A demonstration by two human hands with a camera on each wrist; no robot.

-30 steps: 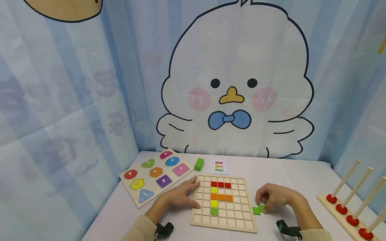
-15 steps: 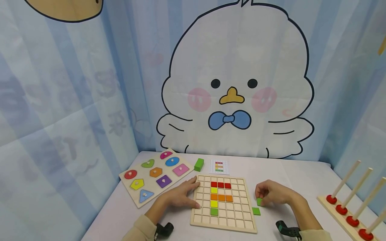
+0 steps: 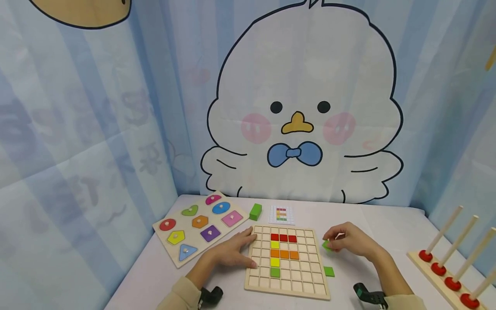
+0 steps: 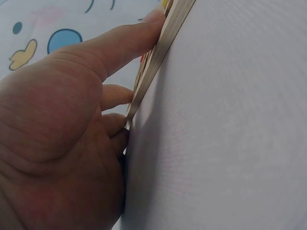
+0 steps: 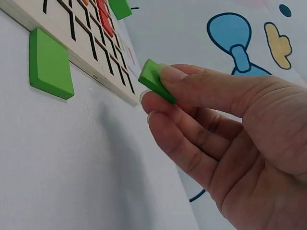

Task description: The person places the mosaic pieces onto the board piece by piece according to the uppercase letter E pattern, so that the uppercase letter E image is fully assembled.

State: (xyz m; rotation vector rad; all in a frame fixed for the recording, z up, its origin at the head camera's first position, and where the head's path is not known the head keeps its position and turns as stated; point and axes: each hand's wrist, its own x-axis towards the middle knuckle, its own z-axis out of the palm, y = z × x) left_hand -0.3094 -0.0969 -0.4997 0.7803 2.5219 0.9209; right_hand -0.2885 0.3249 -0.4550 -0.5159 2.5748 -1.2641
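Observation:
My right hand point(image 3: 351, 241) pinches a green square tile point(image 5: 154, 80) between thumb and fingers, lifted off the table just right of the wooden grid board point(image 3: 304, 286). A second green tile point(image 3: 329, 271) lies flat against the board's right edge, also plain in the right wrist view. Set in the grid are red tiles point(image 3: 283, 237), yellow tiles point(image 3: 275, 262), orange tiles point(image 3: 284, 254) and one green tile point(image 3: 275, 272). On the board's left side rests my left hand point(image 3: 231, 251), fingers extended, its thumb and fingertips touching the wooden rim in the left wrist view.
Behind the board lie a small pattern card point(image 3: 282, 215) and a green block point(image 3: 255, 212). A knobbed shape puzzle point(image 3: 182, 254) is at the left. Wooden pegs with red rings stand on a base point(image 3: 438, 282) at the right. A curtain point(image 3: 310, 181) hangs behind the table.
My right hand has picked up one of the two green tiles beside the board and moved it up and away from the table. The left hand stays on the board's edge.

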